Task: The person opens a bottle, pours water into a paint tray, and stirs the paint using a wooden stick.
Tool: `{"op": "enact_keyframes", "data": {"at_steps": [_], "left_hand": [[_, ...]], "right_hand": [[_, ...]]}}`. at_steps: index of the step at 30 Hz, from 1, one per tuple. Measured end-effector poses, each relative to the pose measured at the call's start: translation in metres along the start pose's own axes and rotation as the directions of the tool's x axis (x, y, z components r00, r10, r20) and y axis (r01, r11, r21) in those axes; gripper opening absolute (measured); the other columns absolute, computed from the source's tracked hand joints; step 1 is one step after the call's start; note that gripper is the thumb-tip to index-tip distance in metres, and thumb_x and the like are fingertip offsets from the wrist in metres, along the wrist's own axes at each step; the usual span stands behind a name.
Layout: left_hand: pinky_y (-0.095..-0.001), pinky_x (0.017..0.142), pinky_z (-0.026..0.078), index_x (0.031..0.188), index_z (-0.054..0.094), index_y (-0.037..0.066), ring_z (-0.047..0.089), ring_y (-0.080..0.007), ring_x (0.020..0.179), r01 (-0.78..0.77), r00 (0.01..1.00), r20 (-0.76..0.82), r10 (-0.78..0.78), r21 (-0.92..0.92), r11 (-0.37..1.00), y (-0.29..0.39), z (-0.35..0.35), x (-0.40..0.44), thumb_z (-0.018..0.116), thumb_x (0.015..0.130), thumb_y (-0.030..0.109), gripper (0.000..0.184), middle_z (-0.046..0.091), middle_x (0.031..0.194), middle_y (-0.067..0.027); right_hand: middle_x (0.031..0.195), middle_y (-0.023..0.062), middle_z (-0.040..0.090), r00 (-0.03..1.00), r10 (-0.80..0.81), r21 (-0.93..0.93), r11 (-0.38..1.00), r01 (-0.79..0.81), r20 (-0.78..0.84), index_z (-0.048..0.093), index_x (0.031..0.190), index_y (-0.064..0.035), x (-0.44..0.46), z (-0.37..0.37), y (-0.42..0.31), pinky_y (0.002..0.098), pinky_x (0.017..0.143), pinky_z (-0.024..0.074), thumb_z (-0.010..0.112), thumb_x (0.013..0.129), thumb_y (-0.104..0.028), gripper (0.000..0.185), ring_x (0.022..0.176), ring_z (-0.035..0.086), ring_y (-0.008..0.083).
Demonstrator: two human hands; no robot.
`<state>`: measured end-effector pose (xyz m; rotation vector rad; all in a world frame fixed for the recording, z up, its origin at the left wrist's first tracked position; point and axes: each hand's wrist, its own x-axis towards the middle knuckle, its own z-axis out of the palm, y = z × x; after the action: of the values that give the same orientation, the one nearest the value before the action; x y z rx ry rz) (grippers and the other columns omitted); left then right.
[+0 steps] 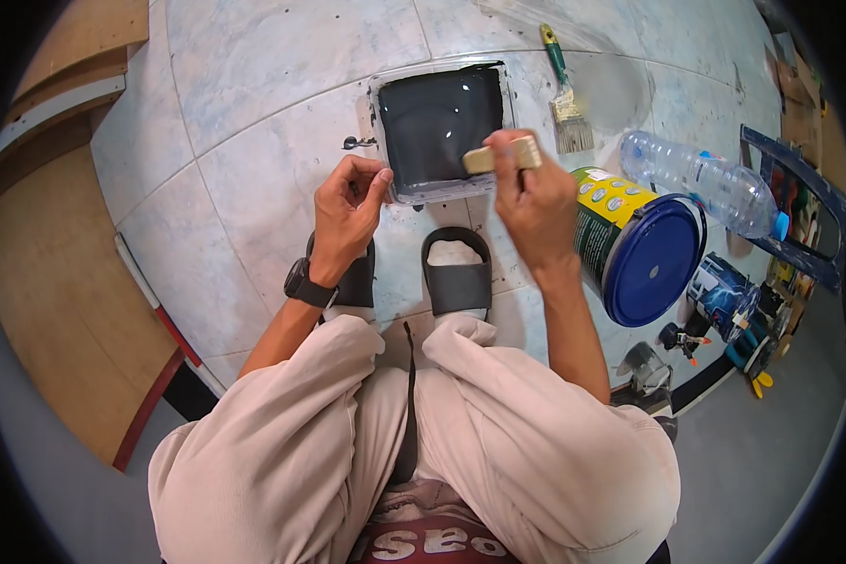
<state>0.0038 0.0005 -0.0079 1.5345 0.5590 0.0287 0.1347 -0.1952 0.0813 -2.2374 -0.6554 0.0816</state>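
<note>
A clear square container [379, 183] on the tiled floor holds dark grey, glossy paint [442, 122]. My left hand [350, 202], with a black watch on the wrist, pinches the container's near left corner. In my right hand [534, 202] is a pale yellowish block-like piece [480, 161], perhaps a brush handle or sponge, held over the container's right side. Its far end, if it has bristles, cannot be made out. A paintbrush [564, 94] with a green handle and worn grey bristles lies on the tiles to the right.
A paint bucket with a blue lid [655, 263] lies on its side at my right. Behind it are a clear plastic bottle [705, 183] and a blue can [719, 287]. Wooden boards [47, 282] stand at the left. My sandalled feet are near the container.
</note>
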Motion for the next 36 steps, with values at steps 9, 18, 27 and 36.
{"op": "enact_keyframes", "data": {"at_steps": [9, 18, 27, 36], "left_hand": [[-0.0225, 0.071, 0.052, 0.106, 0.065, -0.001, 0.064, -0.0077, 0.078, 0.007, 1.000, 0.011, -0.007, -0.021, 1.000, 0.002, 0.000, 0.000, 0.067, 0.103, 0.008, 0.010, 0.067, 0.090, -0.0017], [-0.0220, 0.070, 0.052, 0.105, 0.065, 0.000, 0.064, -0.0074, 0.077, 0.015, 1.000, 0.002, -0.015, 0.000, 1.000, 0.003, 0.000, 0.000, 0.068, 0.103, 0.009, 0.009, 0.067, 0.088, -0.0002], [-0.0222, 0.070, 0.052, 0.105, 0.065, 0.000, 0.064, -0.0081, 0.078, 0.009, 1.000, 0.014, -0.009, -0.011, 1.000, 0.000, -0.001, 0.001, 0.068, 0.103, 0.008, 0.009, 0.067, 0.091, -0.0024], [-0.0223, 0.070, 0.052, 0.105, 0.065, -0.001, 0.064, -0.0079, 0.078, -0.002, 1.000, 0.003, 0.002, -0.009, 1.000, 0.004, 0.001, 0.001, 0.068, 0.103, 0.008, 0.009, 0.068, 0.091, -0.0018]], "right_hand": [[0.089, 0.0135, 0.072, 0.995, 0.009, 0.198, 0.980, 0.011, -0.101, 0.068, 0.102, -0.0025, 0.027, 0.024, 0.007, 0.0385, 0.058, 0.0532, 0.064, 0.105, -0.016, 0.015, 0.069, 0.070, 0.0331], [0.085, 0.0123, 0.072, 0.997, -0.010, -0.009, 1.000, 0.009, -0.079, 0.067, 0.099, -0.0008, -0.006, 0.012, -0.002, 0.0396, 0.058, 0.0554, 0.061, 0.105, -0.012, 0.014, 0.066, 0.071, 0.0319], [0.090, 0.0146, 0.073, 0.979, 0.019, 0.123, 0.992, 0.006, -0.202, 0.067, 0.100, -0.0013, 0.024, 0.015, 0.011, 0.0394, 0.060, 0.0538, 0.060, 0.107, -0.015, 0.016, 0.069, 0.070, 0.0323], [0.080, 0.0126, 0.069, 0.993, -0.115, -0.002, 0.993, 0.115, -0.031, 0.063, 0.098, -0.0025, -0.011, 0.017, -0.010, 0.0388, 0.055, 0.0525, 0.063, 0.104, -0.014, 0.013, 0.062, 0.068, 0.0313]]}}
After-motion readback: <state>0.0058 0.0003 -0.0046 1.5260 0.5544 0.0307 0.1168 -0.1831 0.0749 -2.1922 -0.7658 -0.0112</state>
